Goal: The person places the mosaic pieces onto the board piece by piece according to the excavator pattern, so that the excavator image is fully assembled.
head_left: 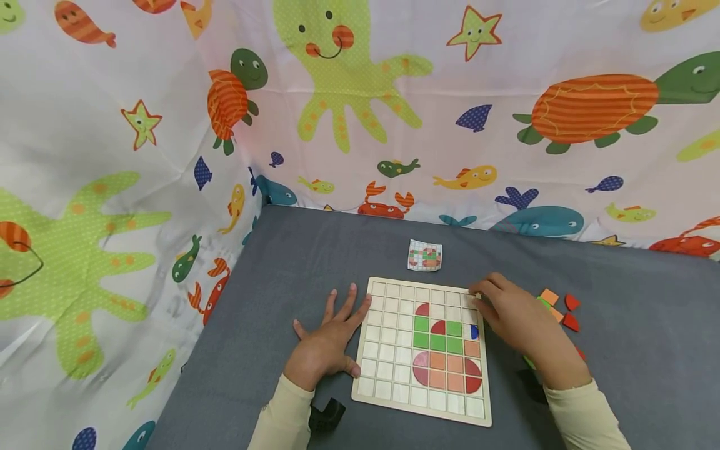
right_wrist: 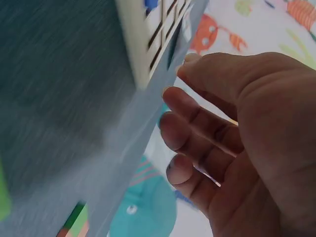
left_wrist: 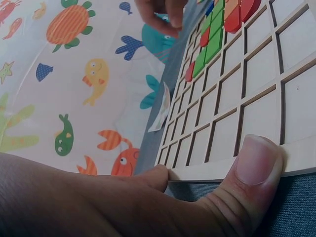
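A wooden grid board (head_left: 388,356) lies on the grey cloth, its right half partly filled with coloured pieces: green squares (head_left: 437,342), orange squares (head_left: 447,370), red quarter-circles (head_left: 473,384) and a blue piece (head_left: 475,332). My left hand (head_left: 323,350) is spread at the board's left edge; in the left wrist view its thumb (left_wrist: 256,163) rests on the wooden rim. By the upper right corner hovers my right hand (head_left: 514,315). The right wrist view shows its fingers (right_wrist: 192,128) loosely bent, apart from the board's corner (right_wrist: 140,74), with nothing seen between them.
Loose orange (head_left: 549,297) and red pieces (head_left: 570,322) lie right of my right hand, partly hidden by it. Behind the board is a small printed pattern card (head_left: 425,255). A black object (head_left: 327,415) sits by my left wrist. A sea-animal curtain (head_left: 360,162) borders the cloth.
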The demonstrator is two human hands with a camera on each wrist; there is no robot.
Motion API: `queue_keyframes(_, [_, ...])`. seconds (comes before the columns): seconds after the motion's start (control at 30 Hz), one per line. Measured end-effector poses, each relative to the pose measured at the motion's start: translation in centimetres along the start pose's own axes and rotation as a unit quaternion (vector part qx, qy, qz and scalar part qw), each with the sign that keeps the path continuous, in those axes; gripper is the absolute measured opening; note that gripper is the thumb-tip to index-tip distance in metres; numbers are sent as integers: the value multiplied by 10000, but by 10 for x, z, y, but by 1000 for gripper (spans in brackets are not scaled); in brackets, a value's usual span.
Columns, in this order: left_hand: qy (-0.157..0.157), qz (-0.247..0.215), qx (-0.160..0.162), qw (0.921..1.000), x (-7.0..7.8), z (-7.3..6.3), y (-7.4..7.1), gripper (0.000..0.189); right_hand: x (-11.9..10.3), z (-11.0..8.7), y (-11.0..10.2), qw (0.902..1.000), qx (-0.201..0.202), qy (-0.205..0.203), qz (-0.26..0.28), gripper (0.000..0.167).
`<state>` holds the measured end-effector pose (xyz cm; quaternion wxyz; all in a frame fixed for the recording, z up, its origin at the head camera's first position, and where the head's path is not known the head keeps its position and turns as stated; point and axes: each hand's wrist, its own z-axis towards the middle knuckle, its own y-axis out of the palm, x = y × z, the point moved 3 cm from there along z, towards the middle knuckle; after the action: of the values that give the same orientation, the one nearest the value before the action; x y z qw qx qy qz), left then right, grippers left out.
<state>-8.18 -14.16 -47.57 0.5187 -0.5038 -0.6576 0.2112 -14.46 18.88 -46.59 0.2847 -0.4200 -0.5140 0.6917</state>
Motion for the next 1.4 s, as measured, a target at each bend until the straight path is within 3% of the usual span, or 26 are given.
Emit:
queue_keyframes(0.2, [-7,-41,-7,10000,-1,0,0,137,23,-17,-10,9972,684,135,-274,24])
queue_keyframes(0.33, [-7,-38,2,10000,-2,-1,0,137,36,-28,-16,9947,866,432,-333,27])
queue_keyframes(0.57, [15,-39,-13,10000,-2,0,0,137,57,-43,-22,9935,648,892,-284,36])
queue_keyframes(0.8, [10,-30,-29,10000,-1,-1,-1,137,75,-58,-23,9937,636,887,-264,31])
queue_keyframes(1.0, [15,-10,-10,10000,-1,0,0,137,88,-69,-22,9926,313,1144,-251,31])
queue_keyframes(1.4, [44,-77,-25,10000,-1,0,1,137,92,-75,-20,9933,302,1081,-279,28])
